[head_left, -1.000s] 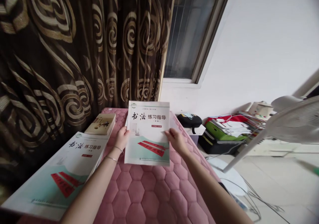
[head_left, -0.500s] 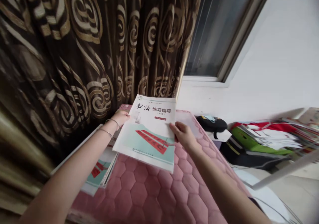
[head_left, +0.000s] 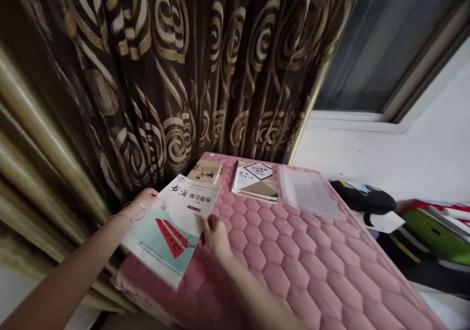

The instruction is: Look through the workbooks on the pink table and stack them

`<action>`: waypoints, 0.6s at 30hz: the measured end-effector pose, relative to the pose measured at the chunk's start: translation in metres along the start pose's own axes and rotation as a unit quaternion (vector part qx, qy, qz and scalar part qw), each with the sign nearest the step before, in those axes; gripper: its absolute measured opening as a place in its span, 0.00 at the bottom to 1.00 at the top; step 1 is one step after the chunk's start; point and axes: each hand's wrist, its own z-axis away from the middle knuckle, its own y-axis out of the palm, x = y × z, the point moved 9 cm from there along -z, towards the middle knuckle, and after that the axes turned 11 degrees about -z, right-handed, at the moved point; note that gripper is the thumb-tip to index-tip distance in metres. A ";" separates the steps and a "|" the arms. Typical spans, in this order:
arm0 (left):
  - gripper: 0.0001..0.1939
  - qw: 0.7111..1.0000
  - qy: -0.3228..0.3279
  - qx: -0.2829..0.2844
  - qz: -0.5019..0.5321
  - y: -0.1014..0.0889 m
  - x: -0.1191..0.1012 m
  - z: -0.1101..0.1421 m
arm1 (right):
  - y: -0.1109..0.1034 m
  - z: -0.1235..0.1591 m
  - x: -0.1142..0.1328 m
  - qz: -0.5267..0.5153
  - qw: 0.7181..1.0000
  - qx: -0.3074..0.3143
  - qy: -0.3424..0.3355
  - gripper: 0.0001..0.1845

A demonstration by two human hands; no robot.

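Between my two hands is a calligraphy workbook [head_left: 172, 222], white and teal with a red banner picture on its cover. My left hand [head_left: 146, 200], with bangles at the wrist, grips its upper left edge. My right hand [head_left: 216, 234] pinches its right edge, thumb on the cover. The workbook is over the left part of a pink quilted mattress [head_left: 271, 251], covering what lies beneath it. Behind it a tan book [head_left: 207, 171] shows in part. A white and brown book [head_left: 256, 179] lies farther right, beside a clear plastic sleeve [head_left: 308, 190].
Patterned brown curtains [head_left: 235, 65] hang along the mattress's back and left. A window [head_left: 360, 51] is at upper right. Past the mattress's right edge are a black case [head_left: 363, 197] and a green and black bag [head_left: 429, 237].
Both hands have carried the workbook left and lower, over where the stack of books lay. The view has turned left, and the books at the back of the mattress have come into sight.
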 end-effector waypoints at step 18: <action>0.11 0.958 -0.003 0.000 -0.286 0.019 0.031 -0.013 | -0.004 -0.011 -0.033 0.072 0.991 -0.077 -0.078 0.25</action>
